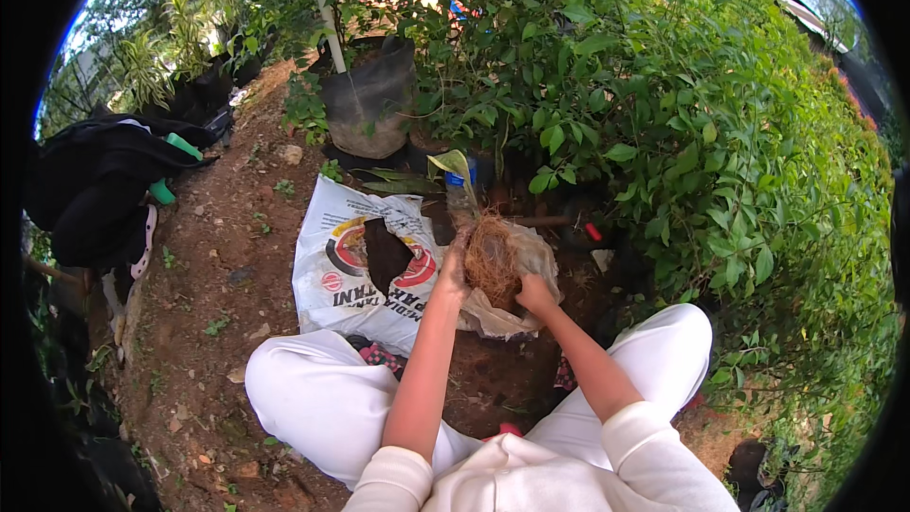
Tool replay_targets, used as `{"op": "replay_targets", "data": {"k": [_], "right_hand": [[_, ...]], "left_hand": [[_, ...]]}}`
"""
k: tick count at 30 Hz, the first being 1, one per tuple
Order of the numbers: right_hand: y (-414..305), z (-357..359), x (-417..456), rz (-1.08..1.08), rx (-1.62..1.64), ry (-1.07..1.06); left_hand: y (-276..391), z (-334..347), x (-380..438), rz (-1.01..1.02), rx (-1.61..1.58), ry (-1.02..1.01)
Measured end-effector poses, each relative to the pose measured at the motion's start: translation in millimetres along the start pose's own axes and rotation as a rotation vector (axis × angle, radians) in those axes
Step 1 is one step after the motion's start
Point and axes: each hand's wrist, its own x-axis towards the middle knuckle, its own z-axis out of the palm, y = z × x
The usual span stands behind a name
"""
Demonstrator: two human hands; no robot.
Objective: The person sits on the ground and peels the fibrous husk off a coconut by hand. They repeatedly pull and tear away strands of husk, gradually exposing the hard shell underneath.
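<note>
Between my two hands is a matted clump of brown fibrous roots, with a broad yellow-edged green leaf rising beyond it. My left hand presses against the clump's left side, its fingers partly hidden. My right hand is at the clump's lower right, fingertips hidden behind roots and bag. A crumpled, pale plastic bag lies around and under the clump. Just beyond my left hand stands a clear plastic bottle with a blue label. To the left lies a white printed sack, torn open over dark soil.
A large black grow bag with a pale pole stands ahead. Dense leafy shrubs fill the right side. Brown soil ground slopes at left, where a person in black clothing is at the edge. A red object lies near the shrubs.
</note>
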Motion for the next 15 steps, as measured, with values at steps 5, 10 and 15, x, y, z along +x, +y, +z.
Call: {"op": "replay_targets", "data": {"k": [5, 10, 15], "right_hand": [[-10, -38, 9, 0.049, 0.022, -0.012], [-30, -81, 4, -0.107, -0.065, 0.099], [-30, -114, 8, -0.161, 0.289, 0.076]], "left_hand": [[-2, -6, 3, 0.021, 0.048, 0.039], [4, -7, 0, 0.056, 0.085, 0.011], [7, -14, 1, 0.041, 0.104, -0.001]]}}
